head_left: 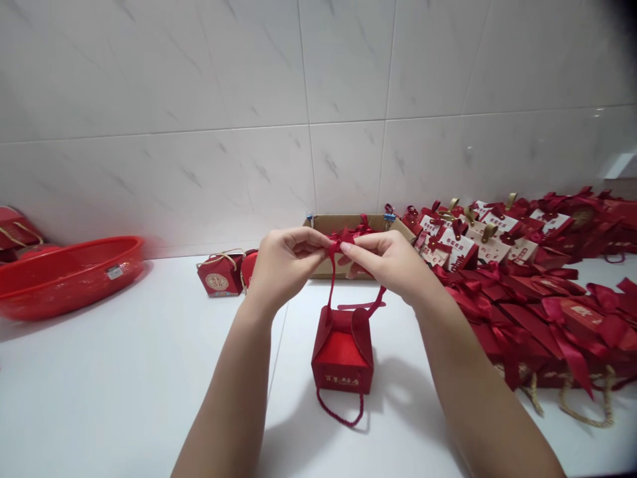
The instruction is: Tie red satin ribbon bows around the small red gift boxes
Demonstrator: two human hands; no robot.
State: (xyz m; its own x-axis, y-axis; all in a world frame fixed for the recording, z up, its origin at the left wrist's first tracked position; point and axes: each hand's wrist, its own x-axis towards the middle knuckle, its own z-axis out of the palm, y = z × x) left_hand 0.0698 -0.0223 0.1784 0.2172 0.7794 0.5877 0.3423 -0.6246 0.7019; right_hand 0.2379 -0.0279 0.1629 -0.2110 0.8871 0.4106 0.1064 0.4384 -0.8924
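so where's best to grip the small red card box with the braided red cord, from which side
Probably low on the sides of the box, from left and right: it's upright, boxy below folded flaps. The thin red ribbon rises from its top to the left hand and right hand; the cord loops in front.

Deep red on the little box [343,352], brighter red across its upper face, and there's pale gold lettering [342,380] along the front! The cord [342,419] runs dark red, the ribbon [331,280] crimson. Over left, a bright red basin [64,302]; at the back, a plain brown carton [326,224]. Out right, piled boxes [458,252] flash red, white and cream. The wall [223,172]? White, streaked with grey veins!
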